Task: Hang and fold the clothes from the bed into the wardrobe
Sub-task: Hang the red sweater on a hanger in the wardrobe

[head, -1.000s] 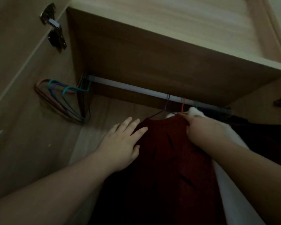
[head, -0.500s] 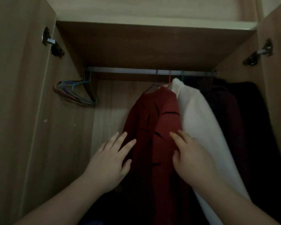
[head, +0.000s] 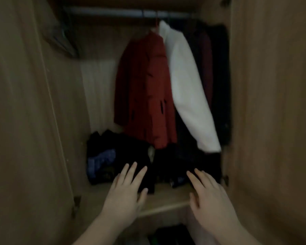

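Blur: dim, smeared picture; the empty hangers [head: 64,39] left of the red garment [head: 145,89] are barely readable.
Wardrobe [head: 272,103]: the red garment hangs from the rail [head: 113,12], the white garment [head: 185,85] touching its right side, darker clothes [head: 217,82] beyond that.
Shelf [head: 166,197]: dark folded clothes [head: 118,156] lie under the red garment.
Left hand [head: 124,193]: fingers spread, holding nothing, below the red garment, over the pile's front edge.
Right hand [head: 208,197]: fingers spread, holding nothing, below the white garment.

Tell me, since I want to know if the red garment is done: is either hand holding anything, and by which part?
Nothing is held. The left hand and right hand are open, fingers spread, below the red garment, which hangs free on the rail.
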`<action>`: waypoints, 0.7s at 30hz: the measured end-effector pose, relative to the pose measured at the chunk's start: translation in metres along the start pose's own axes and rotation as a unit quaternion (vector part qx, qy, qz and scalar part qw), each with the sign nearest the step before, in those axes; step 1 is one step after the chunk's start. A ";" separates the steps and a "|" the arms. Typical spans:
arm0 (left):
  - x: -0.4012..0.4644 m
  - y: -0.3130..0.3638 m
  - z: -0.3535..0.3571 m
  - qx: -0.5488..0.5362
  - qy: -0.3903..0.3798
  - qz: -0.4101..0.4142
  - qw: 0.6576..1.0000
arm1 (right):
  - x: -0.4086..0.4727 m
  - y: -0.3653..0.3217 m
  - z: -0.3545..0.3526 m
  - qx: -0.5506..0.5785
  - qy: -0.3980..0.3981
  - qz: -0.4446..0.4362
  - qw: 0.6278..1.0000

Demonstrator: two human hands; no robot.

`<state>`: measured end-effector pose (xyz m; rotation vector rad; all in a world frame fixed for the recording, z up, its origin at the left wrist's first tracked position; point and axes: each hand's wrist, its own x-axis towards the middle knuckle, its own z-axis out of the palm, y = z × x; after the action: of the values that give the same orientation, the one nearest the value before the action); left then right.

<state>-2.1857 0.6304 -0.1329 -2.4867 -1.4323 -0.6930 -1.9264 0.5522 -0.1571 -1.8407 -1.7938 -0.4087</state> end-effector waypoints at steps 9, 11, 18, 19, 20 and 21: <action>-0.162 0.088 0.063 -0.058 -0.112 0.049 0.991 | -0.217 0.025 -0.038 -0.096 -0.101 0.097 0.985; -0.194 0.110 0.074 -0.064 -0.136 0.077 0.986 | -0.260 0.036 -0.047 -0.103 -0.112 0.123 0.981; -0.271 0.198 0.102 -0.099 -0.212 0.141 0.962 | -0.406 0.075 -0.069 -0.091 -0.132 0.242 0.957; -0.277 0.216 0.104 -0.105 -0.225 0.146 0.958 | -0.426 0.082 -0.076 -0.093 -0.134 0.256 0.953; -0.282 0.237 0.107 -0.109 -0.237 0.157 0.952 | -0.445 0.092 -0.084 -0.094 -0.135 0.271 0.948; -0.287 0.261 0.109 -0.109 -0.247 0.173 0.947 | -0.465 0.102 -0.094 -0.096 -0.132 0.288 0.943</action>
<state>-2.0521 0.3183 -0.3489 -3.1357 -1.0276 -0.1661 -1.8449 0.1182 -0.3575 -2.5411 -1.3016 -0.1134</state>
